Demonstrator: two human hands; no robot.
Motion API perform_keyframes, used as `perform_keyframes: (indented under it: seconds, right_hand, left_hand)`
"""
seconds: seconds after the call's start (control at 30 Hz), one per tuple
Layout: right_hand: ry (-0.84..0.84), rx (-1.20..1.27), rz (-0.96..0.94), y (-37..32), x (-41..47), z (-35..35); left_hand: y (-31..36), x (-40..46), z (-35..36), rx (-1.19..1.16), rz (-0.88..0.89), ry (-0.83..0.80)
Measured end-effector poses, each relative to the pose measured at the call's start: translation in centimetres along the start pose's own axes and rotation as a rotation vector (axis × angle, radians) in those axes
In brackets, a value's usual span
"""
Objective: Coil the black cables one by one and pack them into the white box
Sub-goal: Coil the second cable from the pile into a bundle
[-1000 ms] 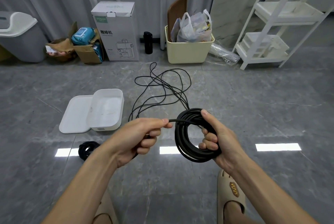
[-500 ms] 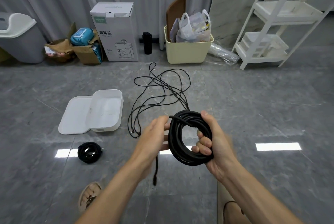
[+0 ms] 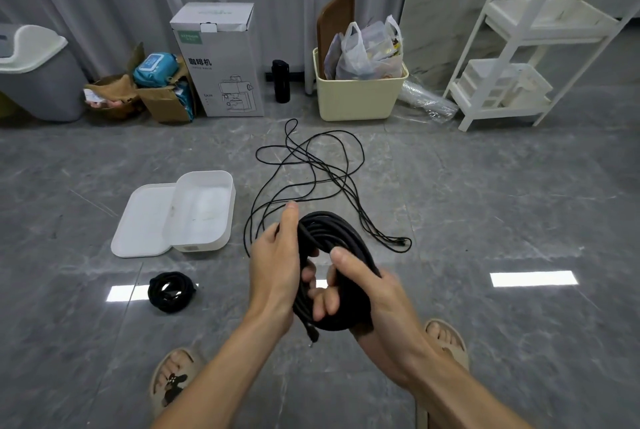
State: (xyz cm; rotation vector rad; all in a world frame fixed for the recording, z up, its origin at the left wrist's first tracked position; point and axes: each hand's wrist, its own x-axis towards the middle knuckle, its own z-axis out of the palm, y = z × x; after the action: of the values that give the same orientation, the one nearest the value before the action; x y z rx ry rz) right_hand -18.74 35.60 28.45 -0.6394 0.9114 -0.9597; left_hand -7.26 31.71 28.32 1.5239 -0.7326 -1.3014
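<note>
Since the earlier frames, the left hand [image 3: 275, 269] has moved in against the coiled cable [image 3: 332, 269], and the loose tail that was stretched between the hands now hangs as a short end with its plug [image 3: 311, 337] below the coil. The right hand [image 3: 360, 293] grips the coil's near side, fingers curled through the loop and thumb laid over the top. The left hand lies along the coil's left edge with fingers curled behind the strands; it holds the bundle together.

Task status, judged from the layout:
- One coiled cable is in the hands, apparently fully wound, not yet packed.
- A second coiled cable, the small bundle [image 3: 171, 291], lies on the floor [image 3: 485, 207] near the white box [image 3: 204, 210], outside it.
- The white box sits open, its lid [image 3: 145, 221] lying touching its left side; nothing is visible inside.
- A loose thin cable [image 3: 311, 165] lies tangled on the floor beyond the hands, uncoiled.

Remaining: pack both coils, then coil and pack the loose cable.
</note>
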Motion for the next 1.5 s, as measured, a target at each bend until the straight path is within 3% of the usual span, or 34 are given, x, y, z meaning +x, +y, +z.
perform_keyframes:
  seconds: [0.13,0.3,0.47,0.63,0.8,0.97,1.13,1.23,1.33,1.5]
  right_hand:
    - [-0.094,0.057,0.188,-1.0,0.1,-0.8]
    - [-0.105,-0.101,0.331,-2.0,0.7,-2.0]
    - [-0.041,-0.187,0.24,-2.2,1.1,-1.9]
    - [0.042,-0.093,0.194,-2.0,1.0,-1.5]
    - [0.069,-0.028,0.228,-1.3,1.0,-1.1]
    - [-0.059,0.03,0.306,-0.8,1.2,-1.5]
    - [-0.229,-0.041,0.351,-1.5,1.3,-2.5]
    - [-0.204,-0.223,0.34,-1.8,1.1,-2.0]
    - [-0.104,-0.258,0.268,-1.4,1.1,-1.7]
    - [-0.074,-0.256,0.15,-1.2,1.2,-1.4]
  left_hand:
    - [0.2,0.5,-0.4,0.15,0.151,-0.027]
    - [-0.2,0.5,-0.1,0.348,0.231,-0.091]
    - [-0.2,0.3,-0.2,0.328,0.176,-0.174]
    - [1.2,0.0,-0.7,0.213,0.023,-0.309]
    - [1.2,0.2,-1.2,0.274,-0.065,-0.251]
    - [0.8,0.5,-1.1,0.34,-0.011,-0.223]
    - [0.3,0.6,-1.1,0.443,0.037,-0.307]
    - [0.0,0.6,-1.1,0.476,0.055,-0.327]
    - [0.1,0.7,-1.2,0.438,0.066,-0.316]
    - [0.5,1.3,-1.8,0.423,0.123,-0.299]
